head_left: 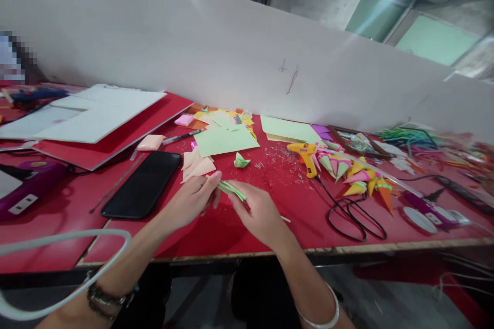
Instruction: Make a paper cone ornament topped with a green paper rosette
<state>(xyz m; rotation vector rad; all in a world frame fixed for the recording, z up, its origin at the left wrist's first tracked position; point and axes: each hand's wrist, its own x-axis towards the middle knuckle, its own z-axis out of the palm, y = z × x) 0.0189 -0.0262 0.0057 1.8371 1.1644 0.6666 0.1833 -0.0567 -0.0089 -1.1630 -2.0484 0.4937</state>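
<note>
Above the front middle of the red table, both hands meet around a small bundle of thin light-green strips (233,189); paper or stems, I cannot tell. My left hand (195,199) pinches its left end between thumb and fingers. The other end sits in my right hand (258,212), its fingers bent around the strips. Just beyond them lies a small folded green paper piece (241,160). Peach paper pieces (198,165) are close to my left hand, beside a sheet of light-green paper (226,139). Near my right wrist a thin pale stick (285,219) rests on the table.
A black phone (142,185) lies at left, near white and red boards (104,113). To the right are a yellow glue gun (307,158) with a looped black cord (353,226), colourful paper cones (363,180) and a tape roll (420,219). A white partition (231,51) stands behind.
</note>
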